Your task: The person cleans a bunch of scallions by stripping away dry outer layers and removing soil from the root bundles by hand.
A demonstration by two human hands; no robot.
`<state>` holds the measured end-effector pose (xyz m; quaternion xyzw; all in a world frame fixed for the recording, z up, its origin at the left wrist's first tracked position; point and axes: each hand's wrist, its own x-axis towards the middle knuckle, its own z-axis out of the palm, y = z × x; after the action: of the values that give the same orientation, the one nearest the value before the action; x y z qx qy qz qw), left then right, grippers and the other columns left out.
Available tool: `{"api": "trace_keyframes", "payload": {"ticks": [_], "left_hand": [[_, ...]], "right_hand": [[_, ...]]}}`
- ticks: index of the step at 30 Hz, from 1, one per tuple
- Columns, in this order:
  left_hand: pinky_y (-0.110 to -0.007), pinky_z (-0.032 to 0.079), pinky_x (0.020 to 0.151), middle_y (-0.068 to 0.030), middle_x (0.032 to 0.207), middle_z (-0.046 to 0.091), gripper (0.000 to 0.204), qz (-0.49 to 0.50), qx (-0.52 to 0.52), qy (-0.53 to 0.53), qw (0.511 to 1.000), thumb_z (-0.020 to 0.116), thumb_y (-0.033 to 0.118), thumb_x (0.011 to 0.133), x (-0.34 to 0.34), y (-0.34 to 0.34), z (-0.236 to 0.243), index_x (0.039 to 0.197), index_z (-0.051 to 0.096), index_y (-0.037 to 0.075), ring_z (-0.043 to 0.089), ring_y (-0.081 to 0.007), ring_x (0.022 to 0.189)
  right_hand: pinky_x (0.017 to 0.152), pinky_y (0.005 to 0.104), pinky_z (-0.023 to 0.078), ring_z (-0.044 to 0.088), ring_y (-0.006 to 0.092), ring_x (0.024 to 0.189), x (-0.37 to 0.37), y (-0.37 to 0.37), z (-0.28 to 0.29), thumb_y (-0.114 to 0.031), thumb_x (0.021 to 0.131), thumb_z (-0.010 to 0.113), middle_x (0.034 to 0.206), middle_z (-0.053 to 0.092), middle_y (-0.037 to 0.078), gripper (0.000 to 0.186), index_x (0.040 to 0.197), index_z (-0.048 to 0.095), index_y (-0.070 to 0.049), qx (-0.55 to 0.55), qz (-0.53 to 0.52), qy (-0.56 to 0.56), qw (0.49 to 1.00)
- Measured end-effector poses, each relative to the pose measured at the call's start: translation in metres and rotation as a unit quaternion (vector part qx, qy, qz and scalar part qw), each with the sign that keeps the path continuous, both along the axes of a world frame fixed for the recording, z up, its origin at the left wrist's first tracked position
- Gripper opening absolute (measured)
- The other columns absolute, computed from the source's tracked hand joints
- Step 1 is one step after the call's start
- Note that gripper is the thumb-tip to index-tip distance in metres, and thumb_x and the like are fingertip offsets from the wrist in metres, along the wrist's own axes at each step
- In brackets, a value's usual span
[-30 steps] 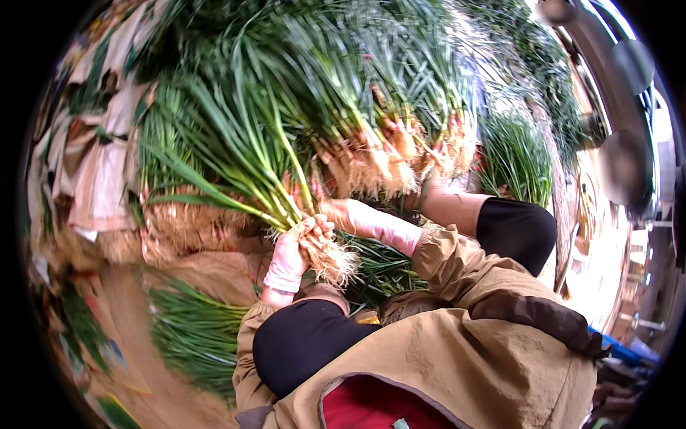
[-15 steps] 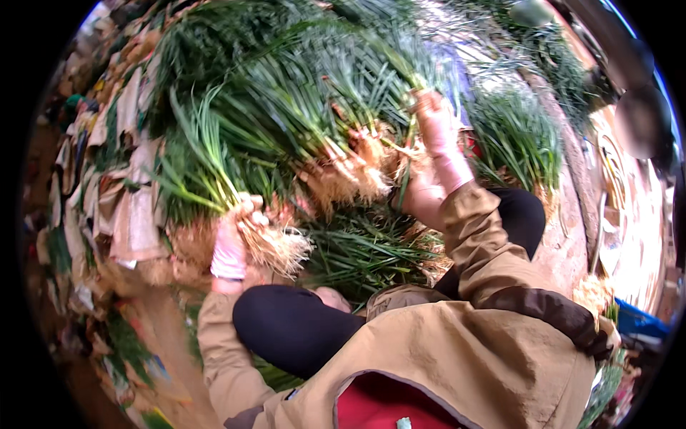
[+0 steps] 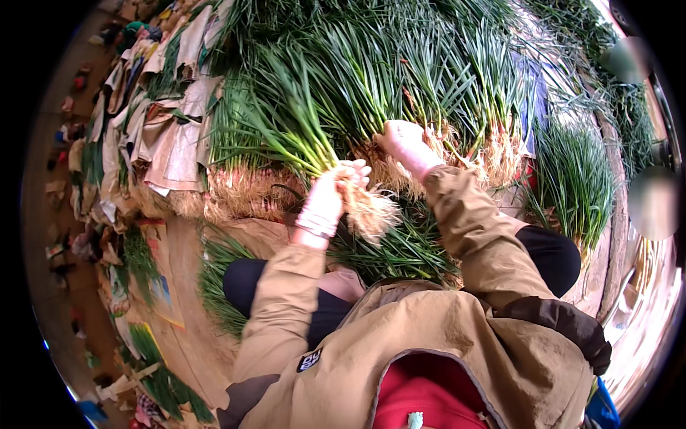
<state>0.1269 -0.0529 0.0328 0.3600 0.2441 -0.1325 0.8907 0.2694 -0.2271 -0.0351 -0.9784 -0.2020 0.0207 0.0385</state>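
My left hand (image 3: 329,196) is closed round the stems of a bunch of spring onions (image 3: 304,132), long green leaves pointing up and away to the left. Its pale, stringy roots (image 3: 370,214) hang out below the fist to the right. My right hand (image 3: 406,146) is curled shut among the stem bases of the laid-out spring onions (image 3: 357,79), just right of the held bunch. Its fingertips are partly hidden, and the stalks under them are hard to separate from the row.
More spring onions stand in a bunch (image 3: 575,175) at the right. A loose heap of greens (image 3: 393,247) lies between my knees. Pale cloth sacks (image 3: 179,143) are piled at the left, with rooty bundles (image 3: 246,193) beside them. Another strip of greens (image 3: 168,379) lies lower left.
My left hand has moved right and up with its bunch, closer to my right hand. My right hand has come down and left from the stalks it held to the stem bases. The view has shifted too.
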Motion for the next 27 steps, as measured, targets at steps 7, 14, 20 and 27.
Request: {"api": "trace_keyframes", "payload": {"ticks": [7, 14, 20, 27], "left_hand": [[-0.034, 0.05, 0.091, -0.0138, 0.109, 0.065, 0.038, 0.088, -0.031, 0.04, 0.995, 0.045, 0.014, 0.096, -0.047, -0.034, -0.062, 0.125, 0.053, -0.008, 0.062, -0.0217, 0.094], [-0.036, 0.054, 0.086, -0.0163, 0.113, 0.065, 0.015, 0.137, -0.051, 0.062, 0.987, 0.052, 0.011, 0.095, -0.072, -0.047, -0.042, 0.104, 0.06, 0.002, 0.065, -0.0266, 0.101], [-0.031, 0.056, 0.067, -0.0135, 0.091, 0.068, 0.011, 0.064, -0.12, 0.073, 0.988, 0.053, 0.007, 0.094, -0.072, -0.05, -0.059, 0.1, 0.06, 0.0, 0.065, -0.0226, 0.074], [-0.036, 0.057, 0.071, -0.0148, 0.105, 0.066, 0.022, 0.021, -0.248, 0.005, 0.969, 0.057, 0.01, 0.089, -0.102, -0.018, -0.051, 0.107, 0.058, -0.001, 0.066, -0.0247, 0.083]], "right_hand": [[0.086, 0.0403, 0.046, 0.066, 0.03, 0.083, -0.031, 0.018, -0.002, -0.034, 0.083, 0.068, 0.085, 0.069, 0.009, 0.023, 0.089, 0.064, -0.012, 0.271, -0.106, 0.03, 0.956], [0.074, 0.0373, 0.053, 0.066, 0.0212, 0.072, -0.066, 0.015, 0.064, -0.035, 0.088, 0.066, 0.081, 0.069, 0.008, 0.031, 0.098, 0.069, -0.005, 0.387, -0.113, 0.253, 0.88], [0.063, 0.0295, 0.052, 0.06, 0.0129, 0.069, -0.112, -0.013, 0.011, -0.042, 0.089, 0.068, 0.083, 0.063, 0.011, 0.049, 0.111, 0.053, -0.001, 0.567, -0.148, 0.493, 0.644], [0.056, 0.0313, 0.051, 0.059, 0.0132, 0.061, -0.12, 0.04, 0.023, -0.039, 0.099, 0.054, 0.086, 0.061, -0.001, 0.038, 0.117, 0.061, -0.006, 0.682, -0.178, 0.618, 0.349]]}}
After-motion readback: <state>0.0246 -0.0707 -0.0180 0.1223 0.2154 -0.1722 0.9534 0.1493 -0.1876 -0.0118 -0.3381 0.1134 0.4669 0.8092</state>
